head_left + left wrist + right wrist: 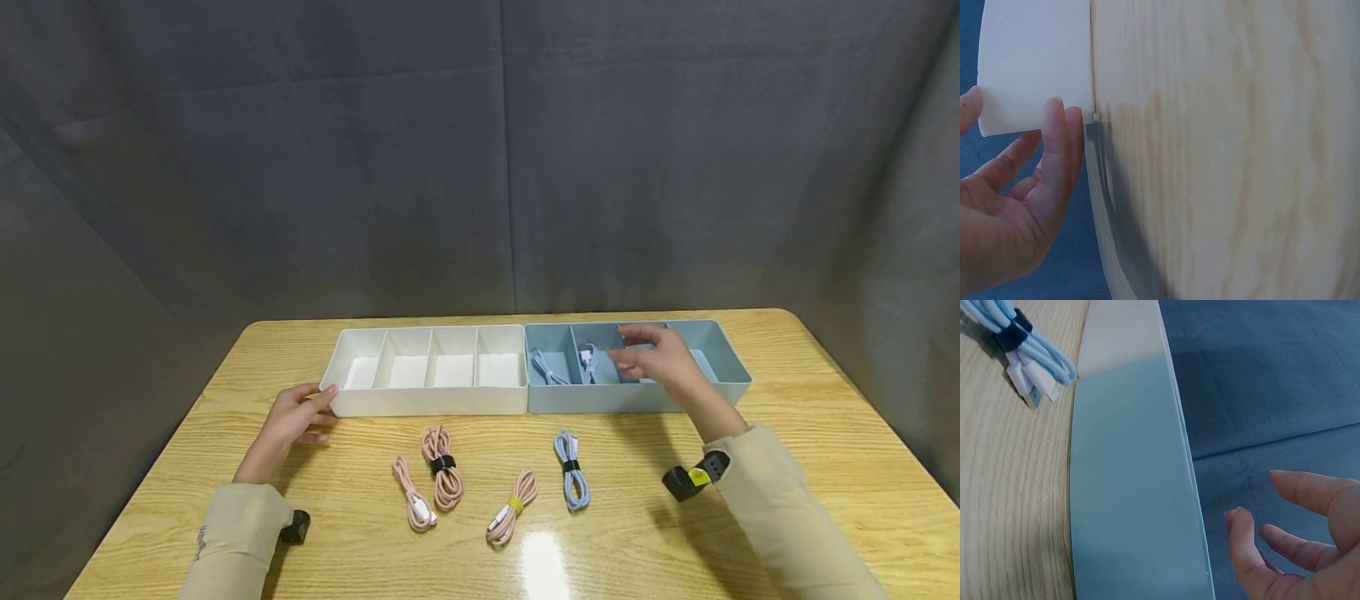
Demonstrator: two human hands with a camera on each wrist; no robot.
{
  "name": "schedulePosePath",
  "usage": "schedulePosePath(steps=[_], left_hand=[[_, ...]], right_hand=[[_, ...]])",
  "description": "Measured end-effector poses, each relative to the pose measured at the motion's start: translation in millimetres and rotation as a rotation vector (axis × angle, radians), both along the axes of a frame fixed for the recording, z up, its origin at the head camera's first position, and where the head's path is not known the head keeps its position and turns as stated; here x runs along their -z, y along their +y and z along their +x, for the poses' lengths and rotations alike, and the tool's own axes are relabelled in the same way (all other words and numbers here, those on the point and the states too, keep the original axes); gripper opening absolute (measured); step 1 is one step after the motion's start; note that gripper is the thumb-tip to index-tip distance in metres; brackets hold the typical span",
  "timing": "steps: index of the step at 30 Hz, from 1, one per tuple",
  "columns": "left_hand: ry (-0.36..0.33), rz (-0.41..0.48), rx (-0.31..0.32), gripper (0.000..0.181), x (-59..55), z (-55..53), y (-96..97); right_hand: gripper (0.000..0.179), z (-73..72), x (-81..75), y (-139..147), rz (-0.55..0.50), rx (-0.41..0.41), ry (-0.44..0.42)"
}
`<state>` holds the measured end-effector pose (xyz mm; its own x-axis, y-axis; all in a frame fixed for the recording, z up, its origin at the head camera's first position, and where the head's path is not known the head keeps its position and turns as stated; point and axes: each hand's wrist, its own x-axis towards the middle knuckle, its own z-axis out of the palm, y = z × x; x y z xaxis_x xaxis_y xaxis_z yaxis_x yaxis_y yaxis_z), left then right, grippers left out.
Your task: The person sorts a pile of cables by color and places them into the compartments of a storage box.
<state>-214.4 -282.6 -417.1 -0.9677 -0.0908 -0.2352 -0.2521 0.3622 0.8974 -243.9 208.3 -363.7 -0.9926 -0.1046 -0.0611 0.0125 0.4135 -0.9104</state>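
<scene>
My left hand (288,421) is at the near left corner of the white divided box (427,402), its thumb at the rim and its fingers loosely extended by the end wall. The left wrist view shows those fingertips (1055,115) against the white wall. My right hand (660,358) hovers over the middle of the blue divided box (600,400), fingers and thumb spread with nothing between them. Two light-blue cables lie in that box: one cable (547,369) in the leftmost compartment, another cable (588,362) in the second.
In front of the boxes lie a blue bundled cable (572,471), a pink cable with a black strap (444,471), a thin pink cable (414,500) and a pink cable with a yellow strap (512,510). A dark curtain (480,167) hangs behind the wooden table (337,533).
</scene>
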Motion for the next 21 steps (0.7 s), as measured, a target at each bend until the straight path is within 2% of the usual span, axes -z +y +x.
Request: schedulePosePath(steps=[12, 21], left_hand=[[-0.001, -0.002, -0.005, 0.069, -1.2, -0.2, 0.3], [-0.005, 0.004, -0.014, 0.068, 0.1, -1.2, 0.0]], right_hand=[[0.057, 21.1, -2.0, 2, 0.009, -0.072, 0.048], [0.058, 30.8, -1.6, 3, 0.002, -0.086, 0.039]])
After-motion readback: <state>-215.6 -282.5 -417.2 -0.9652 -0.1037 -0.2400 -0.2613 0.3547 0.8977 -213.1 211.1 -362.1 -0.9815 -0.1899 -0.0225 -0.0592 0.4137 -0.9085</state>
